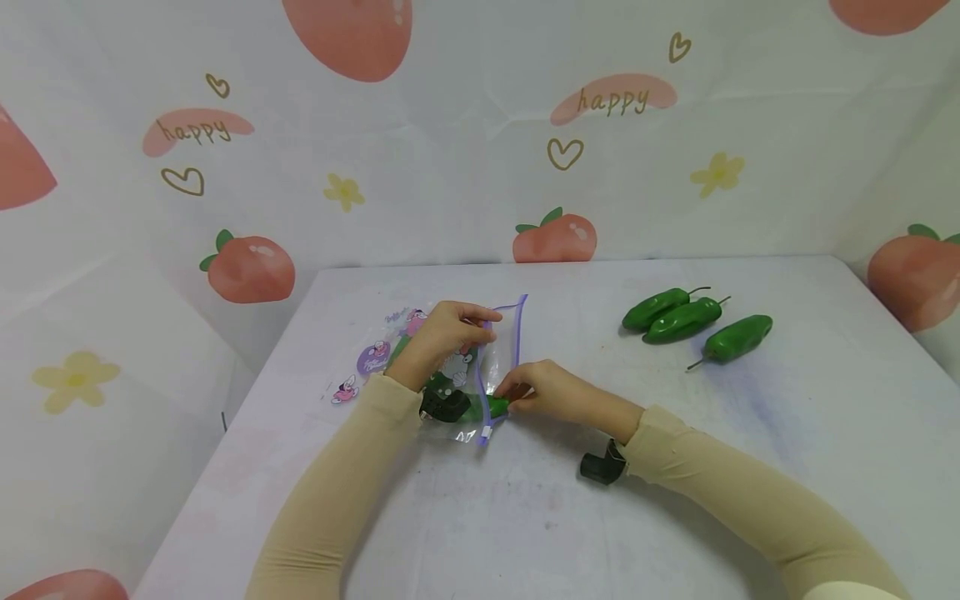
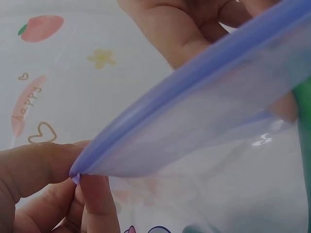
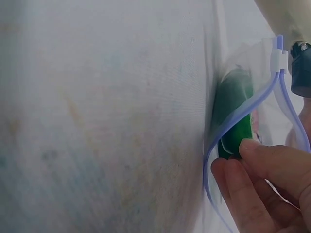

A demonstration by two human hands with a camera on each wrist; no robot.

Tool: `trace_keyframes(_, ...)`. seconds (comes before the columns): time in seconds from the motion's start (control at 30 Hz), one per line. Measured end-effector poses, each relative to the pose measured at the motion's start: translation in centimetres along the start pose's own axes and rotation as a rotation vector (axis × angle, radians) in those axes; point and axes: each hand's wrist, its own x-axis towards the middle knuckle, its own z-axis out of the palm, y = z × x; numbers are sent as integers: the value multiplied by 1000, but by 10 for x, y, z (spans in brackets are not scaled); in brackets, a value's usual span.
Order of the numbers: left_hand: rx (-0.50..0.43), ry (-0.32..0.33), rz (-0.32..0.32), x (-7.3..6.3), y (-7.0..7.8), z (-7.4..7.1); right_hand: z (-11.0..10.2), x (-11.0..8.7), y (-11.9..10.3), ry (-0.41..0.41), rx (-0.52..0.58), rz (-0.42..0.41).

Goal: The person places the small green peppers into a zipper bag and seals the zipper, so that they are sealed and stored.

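Note:
A clear zip bag (image 1: 500,360) with purple edges and printed cartoon figures lies on the table, its mouth spread toward the right. My left hand (image 1: 444,335) reaches over it; in the left wrist view the thumb and finger pinch the purple zip edge (image 2: 160,109). Just inside the mouth, near the white slider (image 3: 279,61), is a green pepper (image 3: 239,137). My right hand (image 1: 553,392) holds this pepper's end between thumb and fingers. More green shows through the bag's printed side, partly hidden by the left hand and wrist camera.
Three green peppers lie at the back right of the white table (image 1: 525,533): two side by side, a left pepper (image 1: 656,309) and a middle pepper (image 1: 684,321), with another pepper (image 1: 738,338) apart to the right. A printed cloth (image 1: 450,183) hangs behind.

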Motion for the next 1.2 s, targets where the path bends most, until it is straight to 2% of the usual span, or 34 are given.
trace_keyframes(0.23, -4, 6, -29, 0, 1, 1, -1, -1, -1, -2, 3, -3)
trace_keyframes(0.4, 6, 10, -24, 0, 0, 0, -2, -1, -2, 4, 6, -9)
trace_keyframes(0.67, 7, 13, -12, 0, -2, 0, -3, -3, -1, 49, -30, -67)
trace_keyframes(0.9, -1, 12, -10, -1, -2, -1, -7, -6, 0, 48, -18, -28)
trace_keyframes(1.2, -7, 15, -17, 0, -1, -1, -20, -14, -5, 71, -22, -18)
